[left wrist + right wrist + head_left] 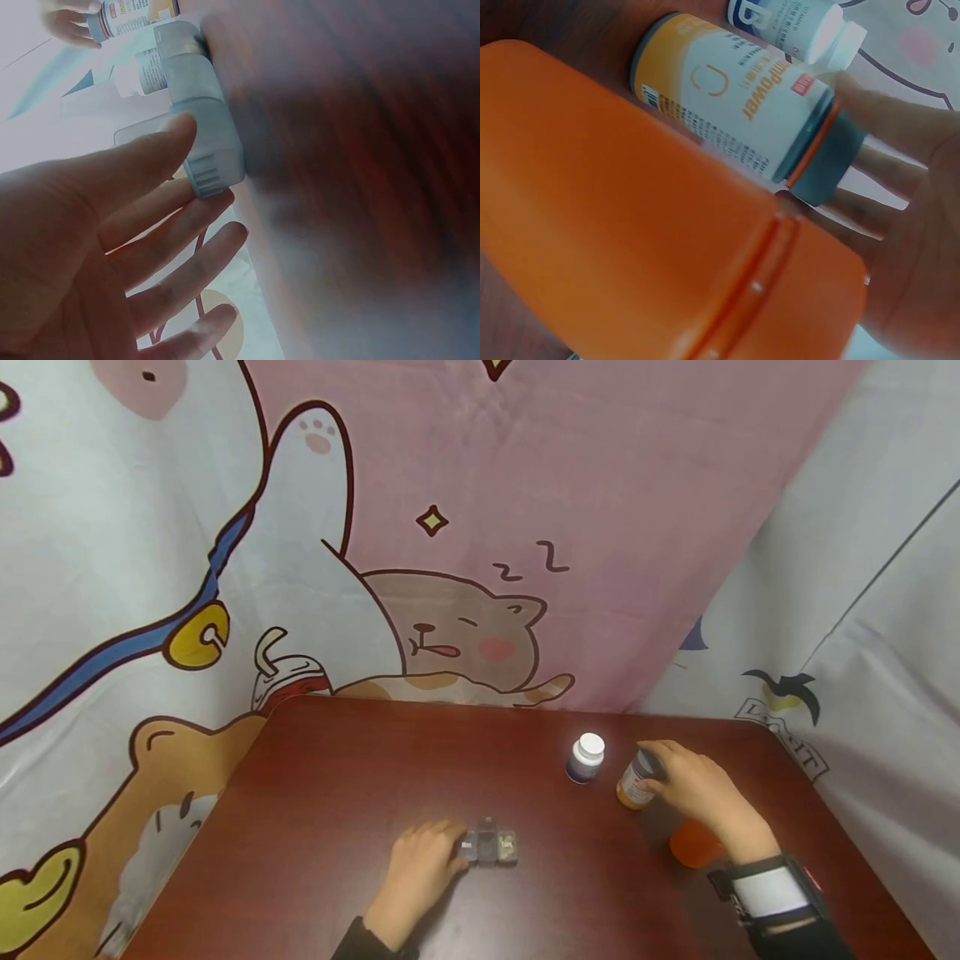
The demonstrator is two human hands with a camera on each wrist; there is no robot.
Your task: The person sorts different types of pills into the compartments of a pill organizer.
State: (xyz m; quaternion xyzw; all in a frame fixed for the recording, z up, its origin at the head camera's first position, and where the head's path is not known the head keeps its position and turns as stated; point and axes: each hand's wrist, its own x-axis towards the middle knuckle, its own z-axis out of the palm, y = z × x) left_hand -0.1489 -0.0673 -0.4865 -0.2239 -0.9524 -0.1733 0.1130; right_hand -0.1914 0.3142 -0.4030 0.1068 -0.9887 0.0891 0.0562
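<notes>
My left hand (pixel 422 864) pinches the left edge of a small grey, see-through pill organizer (pixel 487 847) on the table. In the left wrist view, the thumb lies on an end compartment (pixel 206 135) and the other fingers spread below. To the right, my right hand (pixel 692 783) holds a supplement bottle (pixel 634 788) by its dark grey cap (pixel 832 161). That bottle has a white and orange label with a large C, and it stands on the table. Pale contents show in the organizer's right compartment (pixel 507 847).
A white-capped vitamin B bottle (pixel 585 758) stands just left of the supplement bottle. An orange bottle (pixel 692 845) is beneath my right wrist, partly hidden by it. The reddish-brown table (pixel 360 768) meets a cartoon-printed cloth (pixel 615 527) at its back and sides.
</notes>
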